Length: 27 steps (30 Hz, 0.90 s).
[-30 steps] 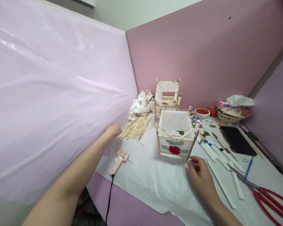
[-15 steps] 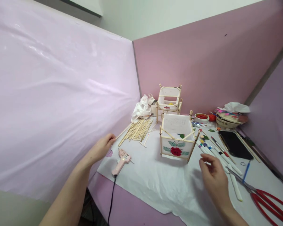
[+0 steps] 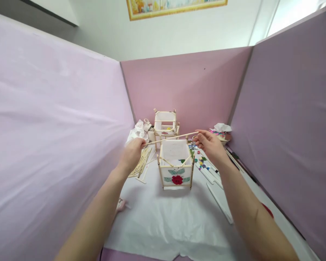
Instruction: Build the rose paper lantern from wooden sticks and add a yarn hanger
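A thin wooden stick [image 3: 170, 138] spans the space between my two hands, slightly higher at its right end. My left hand [image 3: 134, 152] pinches the left end, and my right hand [image 3: 209, 144] grips the right end between thumb and fingers. Behind and below the stick stands a square box of white panels framed with sticks [image 3: 176, 170]; its front carries a red flower and green patterned leaves. Whether the stick touches the box's rear posts I cannot tell. Left of the box lies a pile of similar sticks [image 3: 141, 163], partly covered by my left hand.
A second stick-framed box [image 3: 165, 119] stands behind. White markers [image 3: 220, 203] and small paint pots [image 3: 201, 163] lie to the right. A pink glue gun [image 3: 121, 205] is half hidden by my left forearm. Crumpled white plastic [image 3: 138, 131] sits at the back left. Partitions enclose three sides.
My left hand has lifted the stick and brought it right, over the box. My right hand has risen from beside the markers and taken the other end. The view has turned right.
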Each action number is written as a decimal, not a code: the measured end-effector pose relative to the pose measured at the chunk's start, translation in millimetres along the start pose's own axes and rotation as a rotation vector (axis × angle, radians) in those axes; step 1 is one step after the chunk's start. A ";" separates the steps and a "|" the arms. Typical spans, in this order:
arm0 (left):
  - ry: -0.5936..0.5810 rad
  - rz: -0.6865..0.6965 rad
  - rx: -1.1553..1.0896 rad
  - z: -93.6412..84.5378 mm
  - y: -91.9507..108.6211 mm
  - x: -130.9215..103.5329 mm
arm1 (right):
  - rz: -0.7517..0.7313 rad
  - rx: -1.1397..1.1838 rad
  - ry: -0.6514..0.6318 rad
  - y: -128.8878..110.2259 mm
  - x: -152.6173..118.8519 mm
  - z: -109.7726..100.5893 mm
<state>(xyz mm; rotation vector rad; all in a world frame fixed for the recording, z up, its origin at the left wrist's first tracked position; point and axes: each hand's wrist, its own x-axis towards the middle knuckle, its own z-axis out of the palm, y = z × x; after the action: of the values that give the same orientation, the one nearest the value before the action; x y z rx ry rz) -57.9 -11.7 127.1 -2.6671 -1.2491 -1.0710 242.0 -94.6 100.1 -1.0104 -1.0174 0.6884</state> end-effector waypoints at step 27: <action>0.175 -0.801 -1.446 93.5 16.4 1.0 | 0.183 0.107 0.278 64.7 -10.5 3.4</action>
<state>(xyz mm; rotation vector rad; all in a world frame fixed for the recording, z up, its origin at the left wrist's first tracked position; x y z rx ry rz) 7.8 3.9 60.4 -2.3839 -2.0571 -3.2389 233.6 -76.6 37.6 -1.0796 -0.6453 0.7212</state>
